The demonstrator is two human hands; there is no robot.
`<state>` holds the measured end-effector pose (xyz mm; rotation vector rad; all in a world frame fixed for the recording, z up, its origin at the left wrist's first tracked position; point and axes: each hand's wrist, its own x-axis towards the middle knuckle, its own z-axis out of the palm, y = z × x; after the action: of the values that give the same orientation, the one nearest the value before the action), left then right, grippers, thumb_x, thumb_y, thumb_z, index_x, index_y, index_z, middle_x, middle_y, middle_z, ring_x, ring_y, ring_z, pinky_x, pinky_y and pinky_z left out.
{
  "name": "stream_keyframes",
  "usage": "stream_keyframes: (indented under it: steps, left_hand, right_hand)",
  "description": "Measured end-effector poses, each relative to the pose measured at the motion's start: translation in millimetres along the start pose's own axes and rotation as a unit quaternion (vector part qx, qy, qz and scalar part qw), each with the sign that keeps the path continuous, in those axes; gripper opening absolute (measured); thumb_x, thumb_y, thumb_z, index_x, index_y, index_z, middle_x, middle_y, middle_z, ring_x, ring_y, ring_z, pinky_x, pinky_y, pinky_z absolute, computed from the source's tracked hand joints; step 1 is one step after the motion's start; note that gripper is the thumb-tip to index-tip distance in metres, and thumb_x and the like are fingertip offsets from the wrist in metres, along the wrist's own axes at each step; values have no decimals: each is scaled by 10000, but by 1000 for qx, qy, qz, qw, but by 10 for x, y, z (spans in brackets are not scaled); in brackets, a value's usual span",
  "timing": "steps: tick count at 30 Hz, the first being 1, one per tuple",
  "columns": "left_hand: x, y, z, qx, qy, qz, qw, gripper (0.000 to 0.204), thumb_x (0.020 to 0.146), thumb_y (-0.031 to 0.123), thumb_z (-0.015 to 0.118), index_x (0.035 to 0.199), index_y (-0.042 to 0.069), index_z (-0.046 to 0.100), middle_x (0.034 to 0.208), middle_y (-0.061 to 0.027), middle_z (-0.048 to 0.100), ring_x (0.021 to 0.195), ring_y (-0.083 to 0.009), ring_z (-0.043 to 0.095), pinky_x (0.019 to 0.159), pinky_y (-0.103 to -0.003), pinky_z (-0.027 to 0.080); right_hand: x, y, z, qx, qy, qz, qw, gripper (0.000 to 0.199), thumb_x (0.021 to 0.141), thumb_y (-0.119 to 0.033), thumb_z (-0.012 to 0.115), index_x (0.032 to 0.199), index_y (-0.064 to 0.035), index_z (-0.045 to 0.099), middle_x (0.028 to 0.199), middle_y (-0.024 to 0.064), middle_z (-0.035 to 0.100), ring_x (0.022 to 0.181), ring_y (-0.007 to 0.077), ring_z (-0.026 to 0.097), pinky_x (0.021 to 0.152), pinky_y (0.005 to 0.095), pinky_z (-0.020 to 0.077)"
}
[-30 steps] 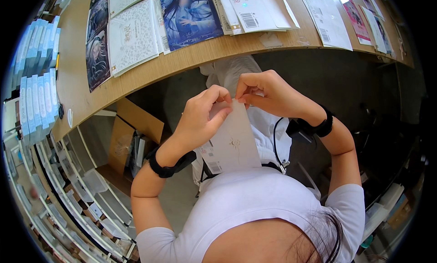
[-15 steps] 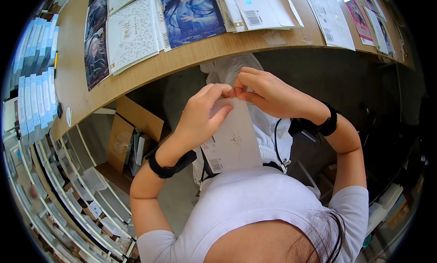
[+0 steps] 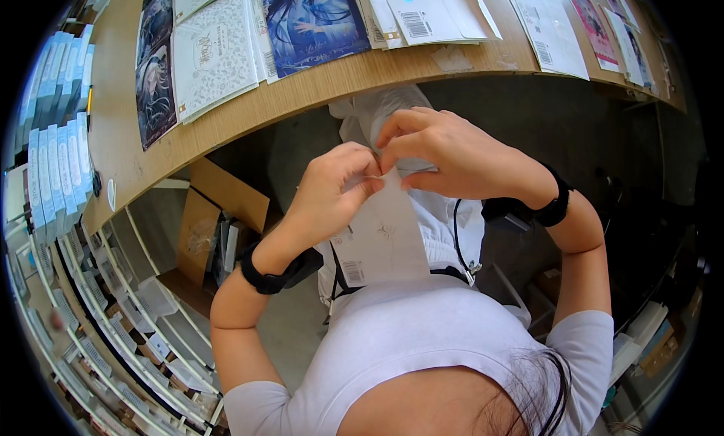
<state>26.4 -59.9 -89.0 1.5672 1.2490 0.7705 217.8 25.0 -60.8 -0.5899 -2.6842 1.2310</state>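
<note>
Closely, two bare hands met at the upper end of a white paper envelope [image 3: 385, 244] above the lap.
Below the near edge of the wooden table [image 3: 115, 127], the envelope slanted down from the fingers to the waist, a barcode by its lower left corner; the left hand [image 3: 323, 193] gripped its upper left edge between thumb and bent fingers, while the right hand [image 3: 456, 155] arched over the upper right corner, forefinger tip close to the left fingertips and thumb spread apart from it, though whether it pinched anything could not be told; on the tabletop lay a blue illustrated card [image 3: 317, 32] beside white patterned envelopes [image 3: 215, 57], and an open cardboard box [image 3: 197, 228] stood lower, left of the left hand.
</note>
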Motion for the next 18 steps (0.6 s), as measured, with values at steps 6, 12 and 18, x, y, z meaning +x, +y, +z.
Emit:
stream_keyframes:
  steps: [6, 12, 18]
  left_hand:
    - [23, 94, -2, -14, -62, -87, 994, 115, 737, -27, 614, 849, -26, 588, 832, -87, 582, 802, -185, 553, 744, -278, 439]
    - [21, 68, 29, -54, -71, -71, 994, 125, 750, -14, 588, 874, -28, 586, 819, -144, 592, 748, -244, 574, 703, -307, 463]
    - [47, 66, -28, -155, -108, -127, 974, 103, 786, -6, 577, 884, -29, 599, 790, -66, 612, 744, -105, 559, 694, -256, 454]
  right_hand:
    - [78, -24, -5, -5, -67, 29, 997, 143, 653, -36, 708, 771, -60, 631, 983, 61, 567, 924, 256, 547, 753, 366, 436]
    - [124, -6, -27, 53, -116, 55, 990, 142, 648, -26, 708, 764, -43, 628, 966, 73, 562, 896, 261, 555, 723, 353, 442]
    - [130, 14, -34, 92, -112, 47, 988, 135, 655, -16, 699, 767, -33, 626, 932, 79, 544, 860, 256, 545, 701, 341, 436]
